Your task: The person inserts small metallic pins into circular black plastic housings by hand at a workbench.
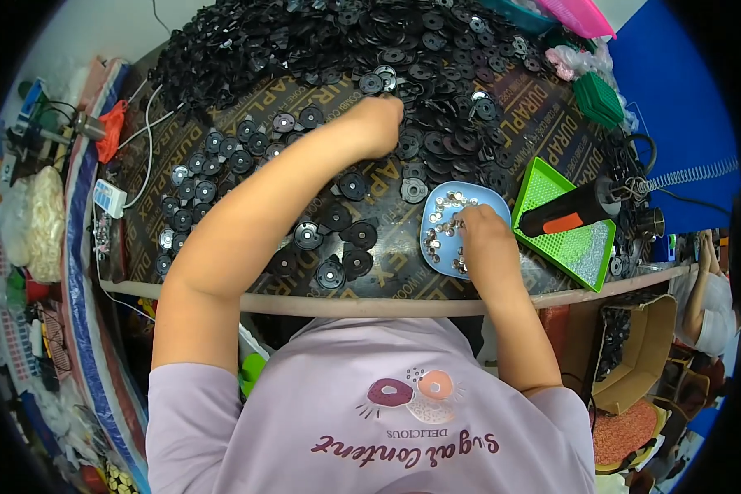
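Observation:
My left hand (378, 128) reaches across the table to the edge of a big heap of black plastic discs (305, 37). Its fingers are curled and point away from me, so what they hold, if anything, is hidden. Just beyond it lie black round parts with a shiny metal centre (371, 83). My right hand (487, 239) is over a shallow blue tray (494, 196) of small silvery metal pieces (449, 240). The fingers are bent together among the pieces; whether one is pinched cannot be seen.
Black round parts lie in loose groups (330, 270) near the front edge and at left (214, 165). Right of the tray, a black-and-orange electric screwdriver (564, 216) hangs from a coiled spring over a green perforated basket (543, 183). A cardboard box (646, 350) stands below the table at right.

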{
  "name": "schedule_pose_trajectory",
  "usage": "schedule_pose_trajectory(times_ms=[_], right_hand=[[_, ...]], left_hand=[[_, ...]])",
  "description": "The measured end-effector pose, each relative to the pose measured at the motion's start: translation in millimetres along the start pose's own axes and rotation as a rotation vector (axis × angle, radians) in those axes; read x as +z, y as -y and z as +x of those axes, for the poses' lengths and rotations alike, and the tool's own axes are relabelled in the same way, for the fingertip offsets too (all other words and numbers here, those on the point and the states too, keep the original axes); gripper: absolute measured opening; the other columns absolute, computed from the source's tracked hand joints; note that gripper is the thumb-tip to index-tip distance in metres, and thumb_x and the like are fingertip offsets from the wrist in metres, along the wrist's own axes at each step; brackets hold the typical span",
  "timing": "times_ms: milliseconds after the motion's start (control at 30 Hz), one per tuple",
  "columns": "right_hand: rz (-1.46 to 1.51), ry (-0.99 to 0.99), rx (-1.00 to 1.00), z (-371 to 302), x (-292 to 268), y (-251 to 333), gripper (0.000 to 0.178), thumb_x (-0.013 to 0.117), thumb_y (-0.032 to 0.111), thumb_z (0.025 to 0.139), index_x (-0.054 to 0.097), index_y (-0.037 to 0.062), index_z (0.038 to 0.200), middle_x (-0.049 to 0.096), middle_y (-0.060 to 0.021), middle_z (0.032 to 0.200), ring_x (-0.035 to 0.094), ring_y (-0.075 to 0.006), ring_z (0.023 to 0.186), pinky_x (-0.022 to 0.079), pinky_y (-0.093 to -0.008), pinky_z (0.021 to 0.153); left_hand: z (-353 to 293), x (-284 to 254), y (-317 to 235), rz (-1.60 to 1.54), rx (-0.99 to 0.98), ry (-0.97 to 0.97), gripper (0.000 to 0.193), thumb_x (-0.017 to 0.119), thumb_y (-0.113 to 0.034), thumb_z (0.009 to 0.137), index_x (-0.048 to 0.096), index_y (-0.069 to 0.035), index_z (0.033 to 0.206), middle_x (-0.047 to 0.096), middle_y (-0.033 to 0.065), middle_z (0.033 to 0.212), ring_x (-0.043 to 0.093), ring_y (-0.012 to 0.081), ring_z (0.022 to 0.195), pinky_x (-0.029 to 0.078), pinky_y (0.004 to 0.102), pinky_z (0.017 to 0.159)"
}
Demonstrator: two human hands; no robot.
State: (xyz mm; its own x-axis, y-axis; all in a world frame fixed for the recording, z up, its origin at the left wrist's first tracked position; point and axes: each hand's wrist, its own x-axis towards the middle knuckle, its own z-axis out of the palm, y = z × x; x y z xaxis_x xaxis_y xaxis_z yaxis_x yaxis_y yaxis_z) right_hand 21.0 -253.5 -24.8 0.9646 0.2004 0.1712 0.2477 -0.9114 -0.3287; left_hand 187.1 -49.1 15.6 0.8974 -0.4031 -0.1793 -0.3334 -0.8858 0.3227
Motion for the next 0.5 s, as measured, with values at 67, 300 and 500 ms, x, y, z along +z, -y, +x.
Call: schedule_pose_trajectory(times_ms=[67,300,500], right_hand=[[0.033,-0.016,-0.002,2,-5,3,0.017,0.066,0.002,0.076,0.059,0.0034,0.091,0.059,-0.0147,0.086,0.060,-0.0350,0.080,0.049,-0.0431,0.071],[0.147,-0.172,-0.076,3,-1,2,0.012,0.068,-0.001,0.075,0.066,0.0028,0.087,0.062,-0.0134,0.084,0.061,-0.0336,0.080,0.050,-0.0397,0.070],[0.594,-0.140,0.042,7,-9,12,0.015,0.070,0.000,0.074,0.070,-0.0006,0.089,0.066,-0.0116,0.081,0.064,-0.0233,0.071,0.052,-0.0306,0.064]], left_hand=[[-2,13,-8,0.003,-0.021,0.028,0.029,0.053,0.001,0.079,0.057,-0.002,0.107,0.064,0.0245,0.102,0.060,0.0398,0.101,0.048,0.0444,0.085],[5,45,-11,-0.267,-0.049,-0.128,0.028,0.050,0.004,0.080,0.054,0.000,0.107,0.065,0.0212,0.094,0.066,0.0340,0.088,0.052,0.0407,0.070],[-30,20,-24,-0.968,-0.144,-0.091,0.033,0.044,0.007,0.083,0.049,-0.002,0.115,0.063,0.0107,0.100,0.066,0.0171,0.068,0.054,0.0259,0.055]])
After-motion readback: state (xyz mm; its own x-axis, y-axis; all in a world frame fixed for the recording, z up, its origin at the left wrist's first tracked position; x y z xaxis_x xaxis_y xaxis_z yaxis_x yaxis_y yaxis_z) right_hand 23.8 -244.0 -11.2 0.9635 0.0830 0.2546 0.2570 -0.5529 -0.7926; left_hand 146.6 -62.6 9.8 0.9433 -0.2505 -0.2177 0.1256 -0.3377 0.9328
